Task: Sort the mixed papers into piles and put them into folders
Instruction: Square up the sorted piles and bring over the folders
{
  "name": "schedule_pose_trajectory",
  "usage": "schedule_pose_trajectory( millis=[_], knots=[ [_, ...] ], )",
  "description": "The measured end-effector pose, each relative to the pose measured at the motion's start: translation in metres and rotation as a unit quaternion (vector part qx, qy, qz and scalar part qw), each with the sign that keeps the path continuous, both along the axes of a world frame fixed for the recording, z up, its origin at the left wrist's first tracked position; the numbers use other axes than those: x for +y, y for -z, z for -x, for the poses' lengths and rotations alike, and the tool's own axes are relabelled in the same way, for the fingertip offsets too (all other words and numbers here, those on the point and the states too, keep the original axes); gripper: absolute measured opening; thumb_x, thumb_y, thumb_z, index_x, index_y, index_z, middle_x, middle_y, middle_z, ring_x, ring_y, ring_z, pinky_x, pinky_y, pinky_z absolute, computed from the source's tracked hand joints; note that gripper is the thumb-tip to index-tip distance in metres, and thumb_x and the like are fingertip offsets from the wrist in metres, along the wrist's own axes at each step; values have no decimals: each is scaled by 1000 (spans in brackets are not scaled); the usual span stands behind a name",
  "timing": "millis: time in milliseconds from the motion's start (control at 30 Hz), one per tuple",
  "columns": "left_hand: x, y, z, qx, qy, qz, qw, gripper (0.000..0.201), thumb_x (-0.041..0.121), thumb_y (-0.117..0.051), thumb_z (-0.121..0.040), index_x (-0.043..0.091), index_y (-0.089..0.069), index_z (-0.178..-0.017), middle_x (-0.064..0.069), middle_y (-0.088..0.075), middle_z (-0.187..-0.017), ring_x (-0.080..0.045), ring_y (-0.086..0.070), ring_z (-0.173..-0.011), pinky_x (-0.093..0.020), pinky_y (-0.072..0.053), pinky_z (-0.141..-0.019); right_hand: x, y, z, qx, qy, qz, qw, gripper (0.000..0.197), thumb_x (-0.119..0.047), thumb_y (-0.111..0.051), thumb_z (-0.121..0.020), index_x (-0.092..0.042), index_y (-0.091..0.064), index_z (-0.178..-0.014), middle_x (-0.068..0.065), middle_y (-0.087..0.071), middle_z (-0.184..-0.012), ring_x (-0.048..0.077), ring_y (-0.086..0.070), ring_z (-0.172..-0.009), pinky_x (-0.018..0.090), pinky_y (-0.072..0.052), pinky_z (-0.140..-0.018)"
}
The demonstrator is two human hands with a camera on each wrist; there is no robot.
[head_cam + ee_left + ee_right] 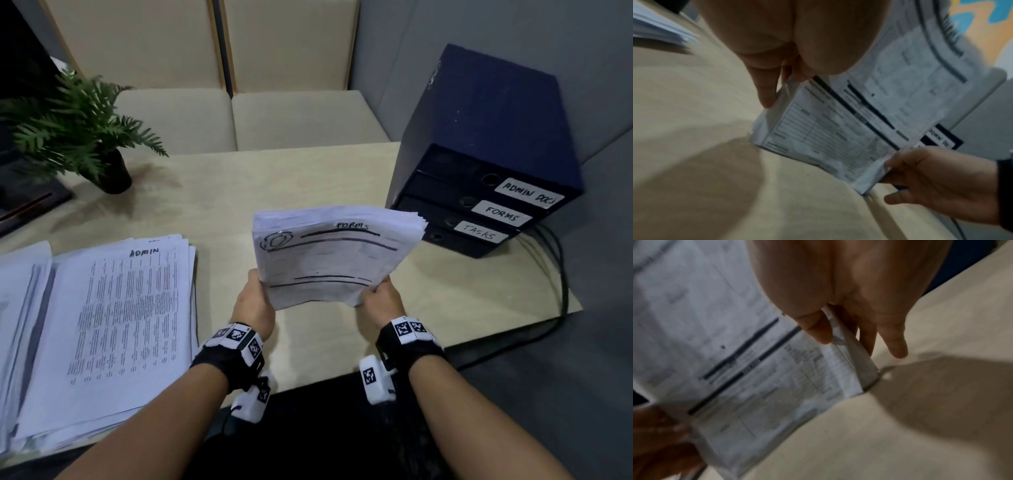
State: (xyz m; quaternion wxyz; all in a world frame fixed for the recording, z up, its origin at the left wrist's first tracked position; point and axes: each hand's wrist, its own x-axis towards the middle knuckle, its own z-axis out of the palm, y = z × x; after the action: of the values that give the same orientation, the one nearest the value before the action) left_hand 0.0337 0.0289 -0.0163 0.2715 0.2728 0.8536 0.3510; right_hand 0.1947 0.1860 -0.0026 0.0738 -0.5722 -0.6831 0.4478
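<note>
While both hands grip the stack point(329, 260) marked FORMS, left hand point(255, 305) pinching its near-left corner and right hand point(380, 301) its near-right, we note it sits over the table point(274, 178) (whether the near edge touches, we cannot tell). Its long axis runs away from us, header edge farthest and leaning right. The FORMS folder point(500, 213), middle of three in the box point(489, 137), lies ahead and to the right, near the stack's far-right corner. Our right hand is nearer to it. We judge the stack must swing right.
</note>
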Motion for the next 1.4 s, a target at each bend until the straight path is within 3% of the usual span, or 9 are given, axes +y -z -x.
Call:
schedule_pose_trajectory(
  millis=[133, 267, 500, 767, 933, 1033, 1167, 1300, 1400],
  knots=[
    [5, 4, 10, 22, 18, 55, 998, 12, 11, -31, -96, 16, -35, -107, -10, -55, -93, -29, -51, -80, -37, -44, -71, 13, 7, -4, -31, -41, -5, 999, 32, -8, -44, -95, -5, -48, -127, 16, -60, -122, 30, -57, -105, 23, -35, -75],
    [30, -4, 18, 45, 29, 75, 996, 3, 14, -41, -96, 12, -41, -97, -12, -59, -88, -33, -55, -77, -39, -47, -68, 45, -1, -2, 6, -46, -23, 999, 22, -10, -42, -94, -9, -49, -114, 10, -62, -109, 26, -56, -92, 28, -38, -72],
    [106, 5, 34, -11, -30, 100, 994, 16, 8, -46, -92, 8, -56, -104, -13, -64, -97, -31, -60, -82, -33, -48, -70, 119, 12, 24, -12, -66, -5, 998, 34, -9, -38, -97, -11, -48, -130, 8, -58, -120, 21, -49, -96, 25, -36, -80],
    [172, 29, 50, -53, -101, 153, 982, 22, 13, -45, -93, 9, -59, -110, -18, -64, -110, -33, -61, -90, -31, -49, -75, 171, 45, 43, -27, -41, -20, 999, 34, -16, -50, -97, -10, -54, -129, 14, -61, -125, 32, -57, -109, 30, -44, -84],
    [164, 25, 27, -83, -156, 120, 977, 40, 14, -43, -95, 13, -48, -134, -13, -62, -122, -29, -59, -105, -27, -42, -85, 153, 66, 35, -112, -64, -74, 989, 59, -29, -52, -97, -11, -30, -149, 13, -39, -146, 34, -39, -130, 42, -37, -105],
    [164, 20, 10, -104, -163, 87, 977, 54, 4, -41, -88, 17, -40, -141, -11, -60, -125, -26, -57, -98, -24, -40, -80, 149, 74, 40, -139, -68, -97, 983, 54, -29, -48, -99, -13, -32, -148, 12, -38, -145, 34, -37, -127, 43, -37, -102],
    [167, 15, 3, -111, -142, 87, 980, 76, 6, -46, -87, 24, -13, -152, -14, -52, -136, -33, -52, -118, -30, -42, -92, 155, 74, 52, -75, -20, -84, 993, 50, -26, -50, -98, -6, -39, -143, 17, -42, -142, 36, -38, -129, 41, -34, -105],
    [160, 9, 6, -105, -119, 79, 984, 78, 7, -52, -86, 23, -14, -152, -11, -49, -141, -30, -50, -124, -29, -39, -97, 147, 68, 39, 25, 46, -66, 996, 62, -29, -58, -95, -4, -34, -146, 15, -39, -145, 30, -40, -133, 36, -34, -108],
    [142, 2, 8, -98, -94, 78, 988, 72, 6, -53, -86, 21, -24, -150, -11, -45, -144, -29, -46, -128, -29, -38, -99, 138, 64, 31, 12, 47, -114, 992, 55, -32, -62, -91, -8, -45, -138, 12, -44, -141, 31, -42, -128, 45, -38, -106]
  ],
)
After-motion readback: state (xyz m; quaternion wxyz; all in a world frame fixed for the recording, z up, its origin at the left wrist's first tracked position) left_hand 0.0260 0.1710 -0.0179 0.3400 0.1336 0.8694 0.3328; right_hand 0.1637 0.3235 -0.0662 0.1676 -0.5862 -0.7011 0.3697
